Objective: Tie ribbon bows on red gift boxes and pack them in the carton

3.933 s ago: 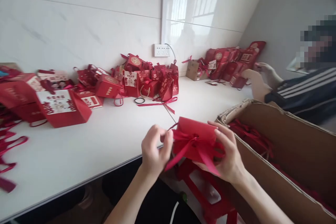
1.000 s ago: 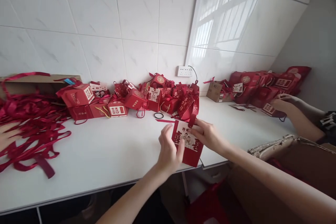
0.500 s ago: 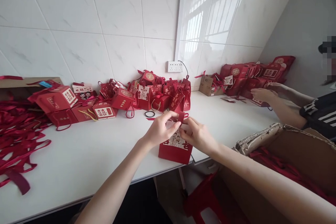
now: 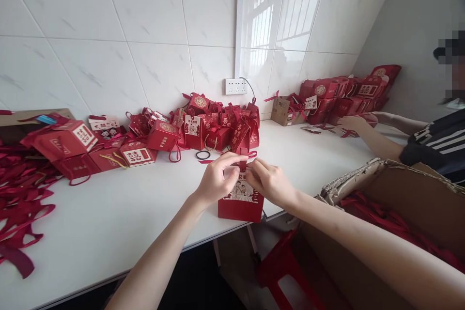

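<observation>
A small red gift box (image 4: 240, 210) with a cartoon couple printed on its white front stands upright at the table's front edge. Red ribbon (image 4: 243, 154) loops up from its top. My left hand (image 4: 221, 178) pinches the ribbon from the left, thumb and index finger closed on it. From the right, my right hand (image 4: 271, 181) has its fingertips pressed together at the ribbon too. The fingers partly hide the ribbon and the box's top.
Red gift boxes (image 4: 163, 135) are piled along the wall, with loose red ribbons (image 4: 25, 213) at left. A black ring (image 4: 202, 155) lies behind my hands. At right are an open carton (image 4: 378, 167), a red stool (image 4: 278, 261) and a co-worker's hands (image 4: 354, 125).
The view has shifted slightly to the right. My hands stay at the ribbon on top of the box, with the right fingers drawn closer together. The co-worker's hands have moved a little.
</observation>
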Demonstrator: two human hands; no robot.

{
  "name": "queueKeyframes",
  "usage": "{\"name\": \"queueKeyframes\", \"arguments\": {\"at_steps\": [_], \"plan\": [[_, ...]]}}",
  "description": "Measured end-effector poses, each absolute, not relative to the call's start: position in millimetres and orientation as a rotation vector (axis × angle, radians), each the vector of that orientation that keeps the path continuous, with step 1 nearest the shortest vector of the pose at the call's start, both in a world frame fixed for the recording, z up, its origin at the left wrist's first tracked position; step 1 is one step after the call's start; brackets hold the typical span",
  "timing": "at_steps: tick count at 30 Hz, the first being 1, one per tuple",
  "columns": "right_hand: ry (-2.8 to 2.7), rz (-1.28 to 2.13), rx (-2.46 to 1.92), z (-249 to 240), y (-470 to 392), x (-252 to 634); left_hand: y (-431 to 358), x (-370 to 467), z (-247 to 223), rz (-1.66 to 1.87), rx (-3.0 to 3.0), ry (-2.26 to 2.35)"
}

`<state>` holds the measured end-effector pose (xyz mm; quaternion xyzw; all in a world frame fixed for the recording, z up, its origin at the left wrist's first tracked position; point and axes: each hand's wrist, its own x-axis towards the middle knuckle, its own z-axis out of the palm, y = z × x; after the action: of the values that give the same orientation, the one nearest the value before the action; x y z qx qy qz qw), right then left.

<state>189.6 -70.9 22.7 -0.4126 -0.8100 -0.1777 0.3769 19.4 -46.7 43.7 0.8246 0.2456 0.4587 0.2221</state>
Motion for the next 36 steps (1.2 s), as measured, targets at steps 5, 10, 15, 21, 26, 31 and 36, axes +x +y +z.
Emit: {"name": "queueKeyframes", "arguments": {"at_steps": [5, 10, 15, 21, 26, 31, 36], "plan": [[-2.127, -0.195, -0.993, 30.3, -71.1, 191.7, -46.1, 18.1, 43.3, 1.248, 2.295, 0.667], [-2.058, 0.088, -1.03, 37.5, -73.5, 191.2, -43.9, 17.5, 38.8, 1.268, 2.405, 0.678], [-2.023, 0.143, -1.022, 35.8, -74.4, 189.8, -42.6, 16.0, 35.6, 1.29, 2.512, 0.657], [-1.951, 0.081, -0.973, 28.0, -72.5, 188.5, -41.9, 18.8, 31.6, 1.411, 2.542, 0.61], [-1.964, 0.155, -0.964, 30.5, -72.1, 190.0, -41.5, 21.5, 24.6, 1.526, 2.434, 0.562], [-1.988, 0.224, -0.994, 33.6, -73.1, 192.3, -45.8, 19.4, 16.9, 1.489, 1.977, 0.649], [-1.999, 0.247, -0.997, 32.4, -73.3, 192.0, -50.7, 19.1, 11.4, 1.398, 1.864, 0.842]]}}
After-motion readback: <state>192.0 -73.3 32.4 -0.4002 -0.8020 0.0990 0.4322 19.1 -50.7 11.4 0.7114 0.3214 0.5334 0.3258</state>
